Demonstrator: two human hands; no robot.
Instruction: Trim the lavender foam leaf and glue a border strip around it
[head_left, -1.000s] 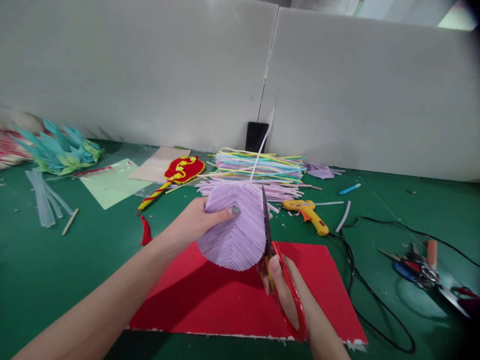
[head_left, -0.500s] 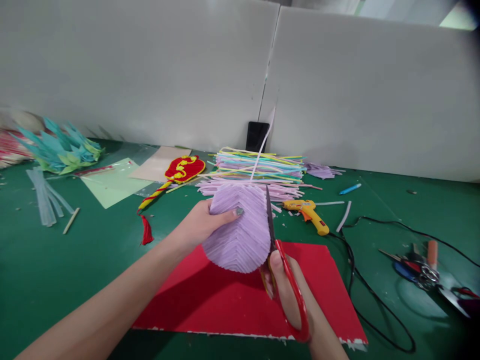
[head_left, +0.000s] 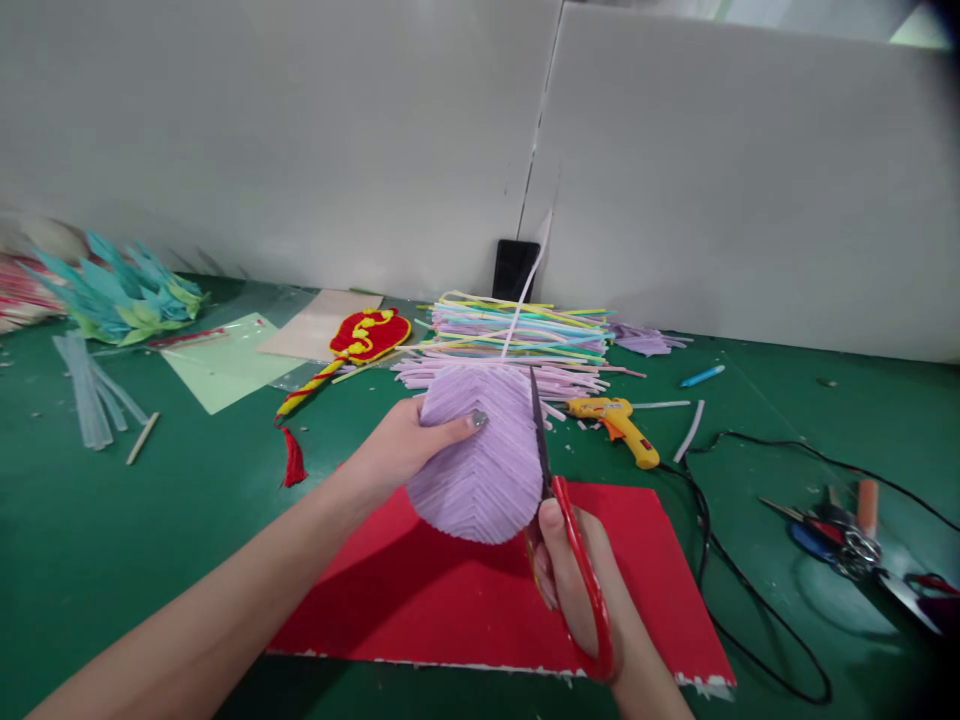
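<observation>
My left hand [head_left: 401, 450] grips a lilac leaf-shaped piece [head_left: 480, 450] made of glued strips in a herringbone pattern, thumb on its front face, holding it upright above a red sheet [head_left: 450, 590]. A thin white stem [head_left: 525, 290] sticks up from the piece's top. My right hand [head_left: 581, 590] is closed in the handles of red scissors [head_left: 566, 540], whose dark blades run up along the leaf's right edge.
On the green table [head_left: 112, 520] lie a stack of coloured strips [head_left: 517, 335], a yellow glue gun [head_left: 619, 425] with a black cord [head_left: 742, 590], a red-and-yellow ornament with tassel [head_left: 352, 350], clear glue sticks [head_left: 90, 395], teal paper leaves [head_left: 120, 295], and tools [head_left: 847, 545] at the right.
The leaf piece and scissors have shifted slightly right and up; the blades have crept a little further along the leaf's right edge.
</observation>
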